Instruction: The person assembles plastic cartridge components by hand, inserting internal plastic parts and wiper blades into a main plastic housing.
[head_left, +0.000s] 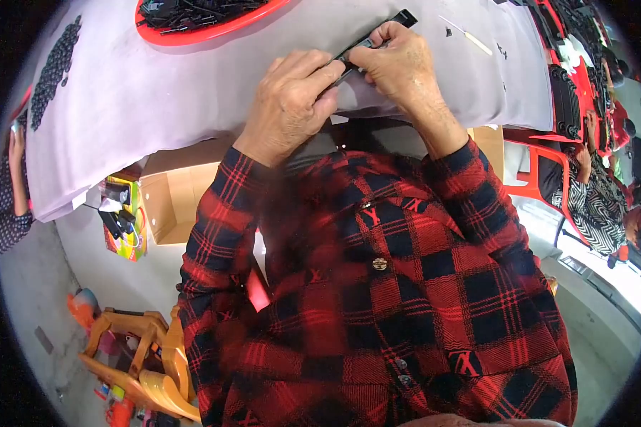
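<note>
Both hands are at a long, narrow black plastic-looking part [404,18] held slantwise over the cloth-covered table. My left hand [292,99] is closed round its nearer end, thumb and fingers pressed together. Higher up the part, my right hand [400,65] pinches with thumb and bent forefinger. Fingers hide the middle of the part, so its detail there cannot be made out. To the right of my right hand lies a thin tool with a white handle [478,44], beside a few tiny black pieces [502,50].
A red tray [192,37] heaped with thin black parts [192,13] stands at the far left. Small black pieces [55,67] form a pile on the table's left. Below sit an open cardboard box [174,188] and a wooden chair [132,349]. Other people work at both sides.
</note>
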